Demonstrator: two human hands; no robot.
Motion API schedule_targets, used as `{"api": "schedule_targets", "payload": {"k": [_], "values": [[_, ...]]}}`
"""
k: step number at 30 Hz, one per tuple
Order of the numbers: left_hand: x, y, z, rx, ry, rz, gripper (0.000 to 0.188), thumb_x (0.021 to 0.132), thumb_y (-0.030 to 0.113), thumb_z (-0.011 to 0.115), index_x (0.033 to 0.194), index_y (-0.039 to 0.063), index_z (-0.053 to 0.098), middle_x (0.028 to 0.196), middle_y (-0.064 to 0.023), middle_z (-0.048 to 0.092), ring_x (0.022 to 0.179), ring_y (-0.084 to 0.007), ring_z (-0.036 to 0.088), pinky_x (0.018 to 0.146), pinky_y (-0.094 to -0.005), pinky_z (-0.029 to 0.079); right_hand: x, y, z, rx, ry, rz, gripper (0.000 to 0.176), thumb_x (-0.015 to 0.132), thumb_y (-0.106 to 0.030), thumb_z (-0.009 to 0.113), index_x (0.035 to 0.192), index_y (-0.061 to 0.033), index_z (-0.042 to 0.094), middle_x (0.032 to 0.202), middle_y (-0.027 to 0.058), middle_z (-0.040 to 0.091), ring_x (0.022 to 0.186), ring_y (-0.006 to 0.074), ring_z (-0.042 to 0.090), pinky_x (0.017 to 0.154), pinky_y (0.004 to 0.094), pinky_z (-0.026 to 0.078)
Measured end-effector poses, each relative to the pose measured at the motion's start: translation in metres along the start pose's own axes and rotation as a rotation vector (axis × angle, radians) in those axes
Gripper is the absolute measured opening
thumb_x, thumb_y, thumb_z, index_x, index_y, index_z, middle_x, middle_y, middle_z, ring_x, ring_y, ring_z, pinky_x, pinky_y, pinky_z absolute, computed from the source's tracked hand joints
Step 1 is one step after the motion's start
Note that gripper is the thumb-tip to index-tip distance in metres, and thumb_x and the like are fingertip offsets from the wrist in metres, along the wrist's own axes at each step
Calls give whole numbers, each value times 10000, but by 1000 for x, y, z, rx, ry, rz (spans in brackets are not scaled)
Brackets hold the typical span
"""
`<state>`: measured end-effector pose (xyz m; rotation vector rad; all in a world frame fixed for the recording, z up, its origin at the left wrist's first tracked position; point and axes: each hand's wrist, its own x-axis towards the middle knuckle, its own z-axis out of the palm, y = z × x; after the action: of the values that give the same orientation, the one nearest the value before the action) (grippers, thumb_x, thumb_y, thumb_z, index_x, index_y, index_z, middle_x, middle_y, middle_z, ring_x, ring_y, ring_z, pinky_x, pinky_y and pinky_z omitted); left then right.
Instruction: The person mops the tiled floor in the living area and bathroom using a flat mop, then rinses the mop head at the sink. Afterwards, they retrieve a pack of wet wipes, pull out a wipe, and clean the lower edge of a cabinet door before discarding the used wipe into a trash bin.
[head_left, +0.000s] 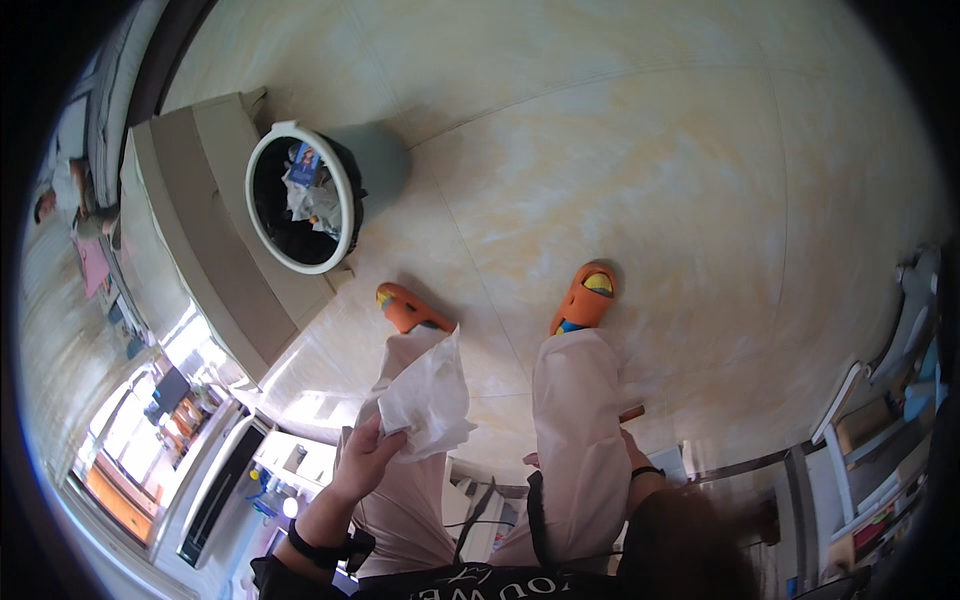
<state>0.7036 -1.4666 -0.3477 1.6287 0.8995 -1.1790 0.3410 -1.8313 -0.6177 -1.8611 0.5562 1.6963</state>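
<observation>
My left hand holds a crumpled white tissue between thumb and fingers, in front of the left trouser leg. My right hand is beside the right trouser leg, which hides most of it. Just above it a reddish-brown thing sticks out past the leg; whether the hand holds it I cannot tell. A round bin with a white rim and black liner stands on the floor at the upper left. Inside lie crumpled white tissues and a blue printed wrapper.
A cardboard box stands left of the bin. Orange clogs are on my feet, on the tiled floor. A white metal-framed rack holds things at the right. A person is far off at the left edge.
</observation>
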Motion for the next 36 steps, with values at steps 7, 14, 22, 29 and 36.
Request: {"api": "schedule_targets", "payload": {"k": [7, 14, 22, 29, 36], "values": [[7, 14, -51, -82, -128, 111, 268, 851, 68, 488, 1110, 0, 487, 992, -33, 553, 917, -99, 495, 820, -243, 392, 17, -80, -62, -41, -29, 15, 337, 682, -233, 664, 911, -15, 547, 919, 165, 570, 890, 306, 565, 744, 389, 476], [24, 24, -123, -83, -174, 289, 231, 850, 85, 495, 1068, 10, 512, 913, -53, 581, 841, -94, 511, 764, -248, 414, 16, -186, -112, -139, 30, -3, 331, 692, -234, 653, 917, -15, 547, 920, 160, 572, 891, 298, 565, 748, 383, 473], [102, 42, -129, -279, -203, 468, 181, 852, 83, 488, 1011, 1, 515, 820, -36, 561, 780, -74, 478, 716, -240, 415, 61, -242, -175, -310, 23, -45, 325, 704, -234, 642, 923, -14, 547, 921, 155, 575, 892, 290, 564, 752, 377, 469], [154, 43, -121, -442, -189, 560, 184, 857, 92, 486, 1021, 12, 508, 806, -67, 575, 733, -98, 485, 699, -261, 418, 111, -252, -234, -454, 25, -33, 320, 714, -235, 631, 929, -14, 547, 922, 151, 577, 894, 283, 564, 755, 371, 466], [119, 23, -110, -206, -66, 971, 252, 747, 38, 535, 997, 25, 514, 824, -156, 549, 771, -336, 534, 680, -371, 433, 150, -263, -251, -551, 58, -97, 315, 724, -236, 621, 935, -14, 548, 923, 147, 579, 895, 276, 564, 759, 366, 463]]}}
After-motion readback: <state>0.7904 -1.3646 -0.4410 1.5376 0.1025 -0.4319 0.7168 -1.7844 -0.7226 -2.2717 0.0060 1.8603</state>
